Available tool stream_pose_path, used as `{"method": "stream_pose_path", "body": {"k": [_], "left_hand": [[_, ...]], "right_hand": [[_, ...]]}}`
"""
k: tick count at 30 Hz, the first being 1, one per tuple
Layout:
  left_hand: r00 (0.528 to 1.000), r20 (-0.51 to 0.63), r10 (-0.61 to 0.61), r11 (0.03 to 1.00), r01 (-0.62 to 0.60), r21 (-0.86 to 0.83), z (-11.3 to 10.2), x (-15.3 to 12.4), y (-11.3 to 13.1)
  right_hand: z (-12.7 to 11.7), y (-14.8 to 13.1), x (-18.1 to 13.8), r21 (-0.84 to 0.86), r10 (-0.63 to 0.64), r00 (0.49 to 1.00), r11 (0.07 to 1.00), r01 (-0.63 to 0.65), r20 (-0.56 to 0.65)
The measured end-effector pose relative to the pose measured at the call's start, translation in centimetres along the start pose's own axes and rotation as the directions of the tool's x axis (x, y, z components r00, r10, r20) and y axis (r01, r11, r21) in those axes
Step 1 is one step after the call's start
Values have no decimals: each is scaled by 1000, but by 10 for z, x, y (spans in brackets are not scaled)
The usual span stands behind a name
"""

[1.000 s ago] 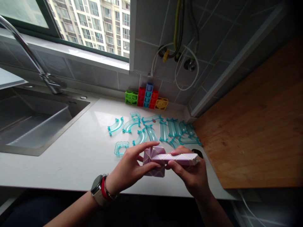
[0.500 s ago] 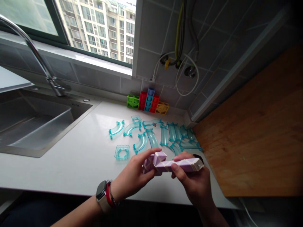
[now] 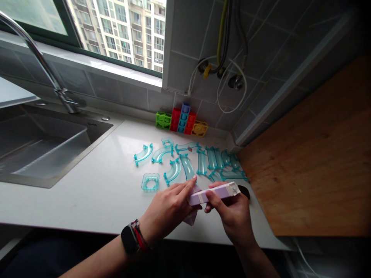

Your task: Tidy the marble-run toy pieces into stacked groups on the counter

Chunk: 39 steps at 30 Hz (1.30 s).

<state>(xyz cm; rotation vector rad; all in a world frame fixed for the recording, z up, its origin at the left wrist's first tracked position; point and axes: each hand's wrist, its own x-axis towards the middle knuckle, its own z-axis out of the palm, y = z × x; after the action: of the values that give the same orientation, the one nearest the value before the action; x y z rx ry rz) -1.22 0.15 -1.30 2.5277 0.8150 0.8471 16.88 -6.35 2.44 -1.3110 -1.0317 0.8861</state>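
Note:
A purple and white folding snake puzzle (image 3: 214,194) is held in the air between both hands, over the front of the counter. My left hand (image 3: 171,200), with a watch and red cord at its wrist, closes round the puzzle's left part and hides much of it. The straight right part lies in my right hand (image 3: 232,216), the thumb along its near side. Below the left fingers a purple corner pokes out. Beyond the hands, clear teal track pieces (image 3: 188,168) are spread on the counter, some curved and some straight. A square teal piece (image 3: 150,182) lies left of them.
A white counter (image 3: 95,204) runs beneath everything. Coloured blocks (image 3: 182,120) stand against the tiled wall. At the left are a sink (image 3: 52,150) and a tap (image 3: 65,100). A wooden panel (image 3: 307,166) borders the right. Near the right hand sits a dark round object (image 3: 244,192).
My left hand has turned over, its back now facing up, and the puzzle's left part has twisted downward. The right part tilts up more at its right end. The view has shifted slightly.

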Motion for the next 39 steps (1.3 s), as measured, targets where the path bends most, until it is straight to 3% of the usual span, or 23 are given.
{"method": "stream_pose_path", "body": {"k": [4, 7, 10, 13, 16, 22, 28, 35, 39], "left_hand": [[991, 129, -47, 998, 41, 46, 5, -2, 1], [972, 189, -141, 990, 141, 14, 4, -1, 4], [940, 259, -221, 953, 265, -147, -3, 3, 7], [924, 296, -241, 883, 336, -329, -13, 7, 6], [905, 347, -248, 800, 393, -453, -20, 9, 4], [880, 385, -277, 677, 464, -572, -14, 7, 1], [882, 405, -243, 554, 469, -688, -13, 10, 2], [862, 488, -133, 336, 503, -796, -25, 14, 3], [849, 520, -92, 287, 523, -803, -29, 14, 5]], "right_hand": [[3, 6, 2, 9, 48, 999, 999, -48, 23], [5, 12, 2, -20, 45, 999, 999, -45, 26], [5, 13, 2, -137, -83, 995, 987, 88, 47], [-2, 6, 5, -206, -192, 967, 952, 225, 170], [-12, -2, 8, -222, -223, 937, 932, 286, 268], [-15, 2, 14, -270, -276, 915, 894, 357, 295], [-12, 14, 18, -205, -312, 905, 903, 377, 291], [-22, -6, 17, -116, -296, 851, 918, 379, 433], [-26, -11, 17, -86, -295, 821, 920, 382, 488]]}}
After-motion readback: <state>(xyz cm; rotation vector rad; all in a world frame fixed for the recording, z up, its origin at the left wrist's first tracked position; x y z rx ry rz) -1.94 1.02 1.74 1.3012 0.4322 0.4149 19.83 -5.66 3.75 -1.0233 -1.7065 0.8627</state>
